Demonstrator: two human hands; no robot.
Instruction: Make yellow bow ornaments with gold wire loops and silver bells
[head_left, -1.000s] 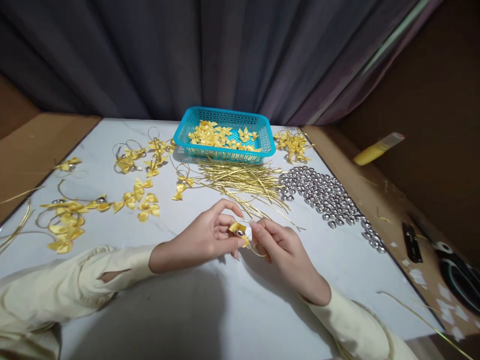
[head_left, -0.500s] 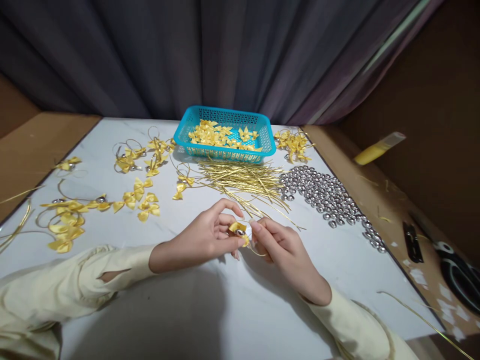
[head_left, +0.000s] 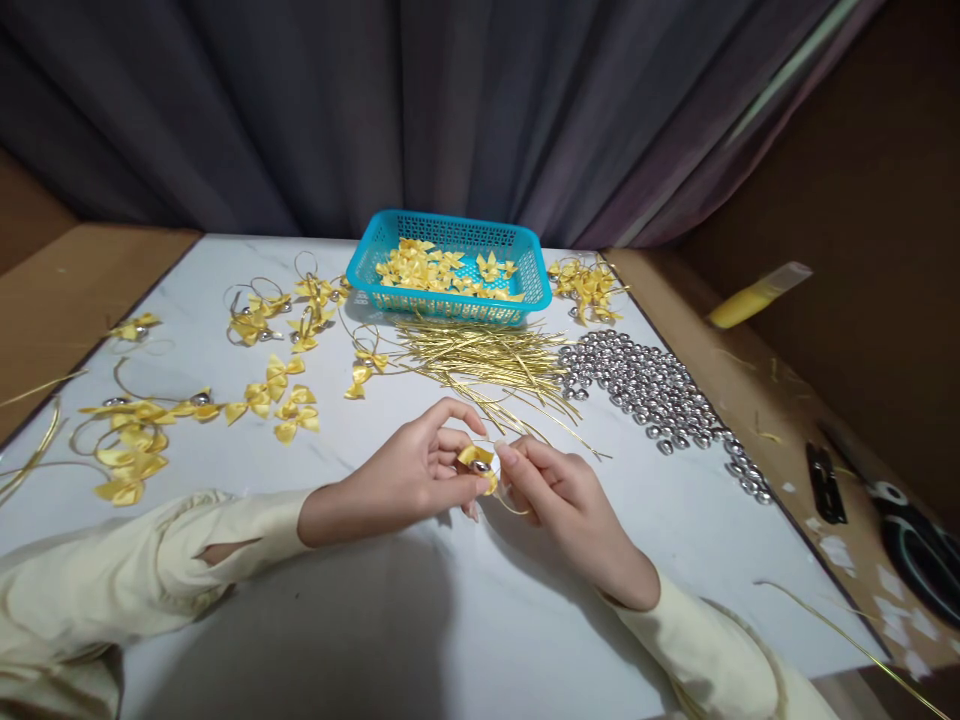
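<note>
My left hand (head_left: 409,478) pinches a small yellow ribbon bow (head_left: 478,462) with a silver bead at its middle, low over the white table (head_left: 420,620). My right hand (head_left: 564,500) meets it from the right, fingertips pinched on a thin gold cord (head_left: 511,505) that loops down from the bow. Both hands are closed on the piece, a little in front of the pile of gold cords (head_left: 487,362).
A blue basket (head_left: 450,300) of yellow bows stands at the back. Silver beads (head_left: 651,390) spread to the right, finished bows with loops (head_left: 262,390) to the left, more bows (head_left: 589,287) at back right. Scissors (head_left: 911,530) and a yellow tube (head_left: 754,298) lie off the table's right edge.
My right hand's fingers have shifted slightly inward on the cord, covering the pale spot seen beside the bow. The left hand has stayed put.
</note>
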